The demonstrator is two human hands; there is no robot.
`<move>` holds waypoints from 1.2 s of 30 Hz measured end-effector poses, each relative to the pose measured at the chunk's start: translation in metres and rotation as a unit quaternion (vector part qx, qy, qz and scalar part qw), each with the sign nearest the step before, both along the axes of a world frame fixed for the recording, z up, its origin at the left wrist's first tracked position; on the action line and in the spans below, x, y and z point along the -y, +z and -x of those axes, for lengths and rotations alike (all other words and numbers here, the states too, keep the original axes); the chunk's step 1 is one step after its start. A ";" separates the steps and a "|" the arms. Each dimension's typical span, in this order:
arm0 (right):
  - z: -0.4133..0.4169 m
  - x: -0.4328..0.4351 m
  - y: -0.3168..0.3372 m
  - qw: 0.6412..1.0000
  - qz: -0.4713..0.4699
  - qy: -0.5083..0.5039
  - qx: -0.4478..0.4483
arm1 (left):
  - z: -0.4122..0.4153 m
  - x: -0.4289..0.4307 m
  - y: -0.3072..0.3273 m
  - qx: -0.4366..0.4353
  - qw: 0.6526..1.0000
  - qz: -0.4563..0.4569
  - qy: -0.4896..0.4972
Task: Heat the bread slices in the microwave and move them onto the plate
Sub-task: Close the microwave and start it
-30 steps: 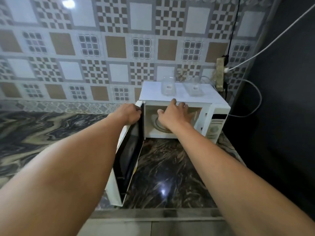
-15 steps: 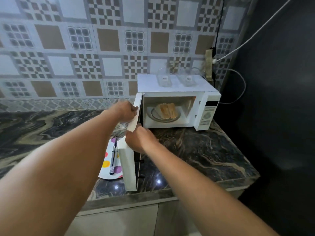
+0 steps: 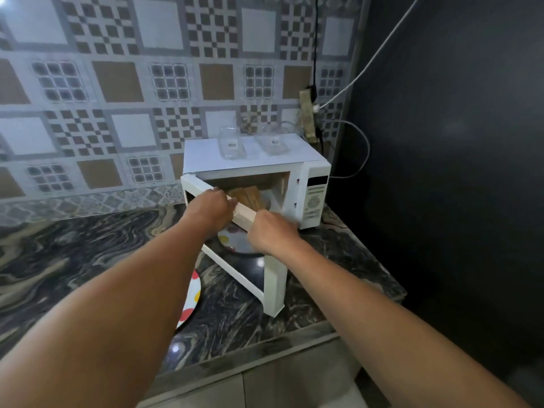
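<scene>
Head view is showing both hands on the door [image 3: 273, 285] of the microwave [image 3: 315, 195], which is sitting at the back right corner of the countertop [image 3: 88, 245]. The left hand [image 3: 213, 209] is curling its fingers over the door's top edge, and the right hand [image 3: 269, 231] is gripping the same edge nearer its free corner. The bread slices [image 3: 247, 195] are lying inside the oven, while the dotted plate [image 3: 191, 295] is waiting near the countertop's front edge, partly under the left arm. By my reading the door is being shut for heating, so the fingers should be slipping clear of the top edge before it is meeting the frame, with a level push.
</scene>
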State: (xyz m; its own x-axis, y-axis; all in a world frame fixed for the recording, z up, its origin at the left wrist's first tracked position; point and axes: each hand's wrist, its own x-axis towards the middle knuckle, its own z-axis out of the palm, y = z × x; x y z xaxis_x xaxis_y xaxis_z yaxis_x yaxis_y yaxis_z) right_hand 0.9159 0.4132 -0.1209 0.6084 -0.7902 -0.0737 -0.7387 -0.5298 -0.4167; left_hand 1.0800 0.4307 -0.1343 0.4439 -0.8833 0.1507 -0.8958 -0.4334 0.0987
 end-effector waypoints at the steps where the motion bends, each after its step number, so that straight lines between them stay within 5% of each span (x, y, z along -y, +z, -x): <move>1: 0.005 0.013 -0.001 0.999 0.034 -0.002 -0.009 | 0.003 0.010 -0.003 0.003 1.000 -0.009 0.000; 14: 0.003 0.180 -0.044 0.972 0.215 0.047 -0.081 | 0.023 0.104 -0.039 -0.012 0.995 -0.011 0.096; 36: -0.035 0.295 -0.032 0.969 0.194 0.133 -0.071 | 0.016 0.197 -0.040 0.074 0.987 0.001 0.142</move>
State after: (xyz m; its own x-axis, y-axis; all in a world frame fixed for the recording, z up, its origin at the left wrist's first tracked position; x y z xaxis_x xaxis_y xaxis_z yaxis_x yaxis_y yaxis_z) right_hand 0.9509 0.1181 -0.1526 0.7993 -0.5927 0.0994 -0.5907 -0.8053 -0.0516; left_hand 1.0637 0.2338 -0.1740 0.6462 -0.7265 0.2338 -0.7433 -0.6686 -0.0234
